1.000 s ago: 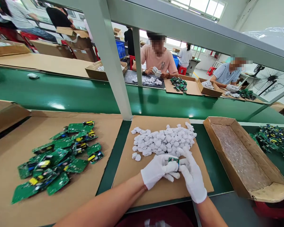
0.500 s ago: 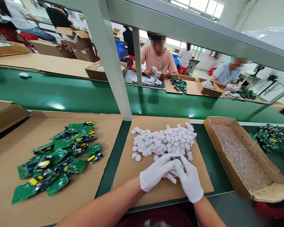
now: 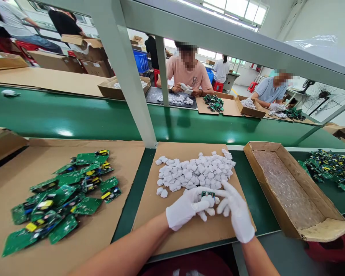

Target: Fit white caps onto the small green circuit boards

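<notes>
Head view, showing a small green circuit board (image 3: 207, 194) gripped in the gloved left hand (image 3: 185, 209), just above the near part of a cardboard sheet (image 3: 149, 218). Probably held off the surface to keep its face in sight and leave an end accessible to the gloved right hand (image 3: 238, 214), with loosely spread fingers close by; too close to tell whether touching the board. White pieces (image 3: 195, 172) heaped just beyond on the same sheet, more boards (image 3: 64, 193) scattered to the left, both perhaps set within easy reach. In looks, mostly hidden by glove; green with pale marks where visible.
</notes>
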Demonstrator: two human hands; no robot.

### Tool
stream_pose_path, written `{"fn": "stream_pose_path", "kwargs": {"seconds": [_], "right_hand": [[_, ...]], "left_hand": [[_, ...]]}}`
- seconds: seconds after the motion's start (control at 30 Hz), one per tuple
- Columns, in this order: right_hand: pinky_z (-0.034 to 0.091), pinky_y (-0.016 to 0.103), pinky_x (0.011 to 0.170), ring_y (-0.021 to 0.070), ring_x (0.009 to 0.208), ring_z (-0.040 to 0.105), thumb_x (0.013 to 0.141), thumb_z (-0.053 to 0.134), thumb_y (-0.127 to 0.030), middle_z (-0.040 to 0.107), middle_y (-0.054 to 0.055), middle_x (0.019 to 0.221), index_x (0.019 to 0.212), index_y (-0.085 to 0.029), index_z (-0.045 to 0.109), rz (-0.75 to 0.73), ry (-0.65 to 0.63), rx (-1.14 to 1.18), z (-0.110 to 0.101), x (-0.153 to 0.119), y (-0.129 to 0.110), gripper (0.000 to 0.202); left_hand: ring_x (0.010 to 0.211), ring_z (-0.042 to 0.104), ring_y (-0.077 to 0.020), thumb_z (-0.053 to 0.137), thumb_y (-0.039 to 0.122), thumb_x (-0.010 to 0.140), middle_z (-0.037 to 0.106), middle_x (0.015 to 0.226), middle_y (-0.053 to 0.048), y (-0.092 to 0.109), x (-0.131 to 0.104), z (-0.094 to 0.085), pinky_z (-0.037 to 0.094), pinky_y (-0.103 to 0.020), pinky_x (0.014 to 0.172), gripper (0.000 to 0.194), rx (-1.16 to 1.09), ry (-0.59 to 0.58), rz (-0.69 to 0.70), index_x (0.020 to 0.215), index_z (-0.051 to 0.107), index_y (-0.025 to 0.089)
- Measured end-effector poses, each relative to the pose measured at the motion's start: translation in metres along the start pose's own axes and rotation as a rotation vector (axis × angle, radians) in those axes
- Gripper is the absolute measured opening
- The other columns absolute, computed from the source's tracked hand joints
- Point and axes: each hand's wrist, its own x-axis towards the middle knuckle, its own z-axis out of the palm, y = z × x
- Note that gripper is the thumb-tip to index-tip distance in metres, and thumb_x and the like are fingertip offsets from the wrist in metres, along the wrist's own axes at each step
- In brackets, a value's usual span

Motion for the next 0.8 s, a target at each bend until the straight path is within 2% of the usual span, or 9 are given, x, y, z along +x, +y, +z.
{"fn": "stream_pose_path", "kwargs": {"seconds": [0.07,0.13,0.27,0.37,0.43,0.5,0.53,0.67,0.8], "right_hand": [[0.05,0.028,0.058,0.0149,0.06,0.06,0.087,0.044,-0.046,0.069,0.008,0.094,0.121,-0.016,0.053,-0.027,0.215,-0.192,-0.015,0.007,0.007,0.046],[0.049,0.035,0.071,0.0198,0.072,0.061,0.082,0.052,-0.044,0.069,0.008,0.092,0.11,-0.017,0.06,-0.092,0.299,-0.483,-0.027,0.015,0.018,0.04],[0.046,0.039,0.075,0.0247,0.08,0.058,0.079,0.054,-0.036,0.067,0.008,0.087,0.12,-0.017,0.056,-0.308,0.144,-0.837,-0.033,0.026,0.044,0.045],[0.046,0.038,0.074,0.0248,0.079,0.059,0.082,0.049,-0.035,0.066,0.008,0.085,0.121,-0.017,0.055,-0.305,0.122,-0.876,-0.032,0.029,0.057,0.043],[0.047,0.039,0.076,0.026,0.084,0.06,0.083,0.048,-0.04,0.067,0.009,0.093,0.117,-0.018,0.057,-0.22,0.144,-0.852,-0.034,0.029,0.058,0.042],[0.048,0.041,0.081,0.0281,0.094,0.06,0.083,0.045,-0.047,0.066,0.008,0.106,0.111,-0.022,0.06,-0.104,0.163,-0.81,-0.037,0.028,0.057,0.041],[0.048,0.043,0.083,0.0292,0.098,0.06,0.083,0.043,-0.05,0.065,0.008,0.111,0.109,-0.024,0.061,-0.047,0.168,-0.792,-0.038,0.029,0.056,0.041],[0.051,0.045,0.08,0.0317,0.099,0.061,0.081,0.037,-0.055,0.065,0.01,0.111,0.104,-0.024,0.062,0.094,0.22,-0.745,-0.046,0.036,0.061,0.045],[0.052,0.042,0.079,0.032,0.093,0.063,0.074,0.045,-0.054,0.069,0.01,0.102,0.09,-0.024,0.065,0.06,0.228,-0.66,-0.051,0.045,0.072,0.039]], "left_hand": [[0.079,0.062,-0.017,0.066,0.029,0.074,0.059,0.096,-0.008,0.001,0.001,-0.004,0.05,-0.023,0.059,0.027,-0.072,0.043,0.019,0.097,0.059,0.017],[0.081,0.063,-0.0169,0.069,0.026,0.072,0.058,0.092,-0.006,0.001,0.0,-0.005,0.051,-0.024,0.065,0.027,-0.131,0.094,0.062,0.095,0.059,0.016],[0.077,0.065,-0.0175,0.07,0.029,0.071,0.057,0.079,-0.002,0.003,-0.003,-0.004,0.051,-0.027,0.066,0.038,-0.185,0.112,0.136,0.105,0.054,0.019],[0.065,0.063,-0.015,0.065,0.034,0.074,0.058,0.073,0.0,0.02,0.005,-0.018,0.05,-0.028,0.061,0.056,0.037,0.11,0.176,0.124,0.044,0.02],[0.064,0.06,-0.0124,0.064,0.033,0.075,0.059,0.073,0.0,0.039,0.02,-0.04,0.049,-0.026,0.062,0.063,0.342,0.299,0.238,0.13,0.039,0.018],[0.071,0.059,-0.0127,0.065,0.03,0.074,0.061,0.081,-0.002,0.062,0.042,-0.072,0.048,-0.025,0.068,0.063,0.678,0.607,0.251,0.13,0.04,0.016],[0.075,0.059,-0.0137,0.064,0.028,0.075,0.062,0.084,-0.004,0.072,0.054,-0.09,0.048,-0.026,0.071,0.062,0.731,0.684,0.234,0.13,0.04,0.014],[0.087,0.059,-0.0172,0.057,0.028,0.082,0.061,0.1,-0.01,0.102,0.093,-0.152,0.048,-0.033,0.08,0.048,0.865,0.879,0.167,0.126,0.044,0.011],[0.098,0.056,-0.0203,0.051,0.033,0.086,0.055,0.115,-0.008,0.113,0.106,-0.185,0.049,-0.041,0.082,0.032,1.015,1.016,0.091,0.114,0.053,0.016]]}}
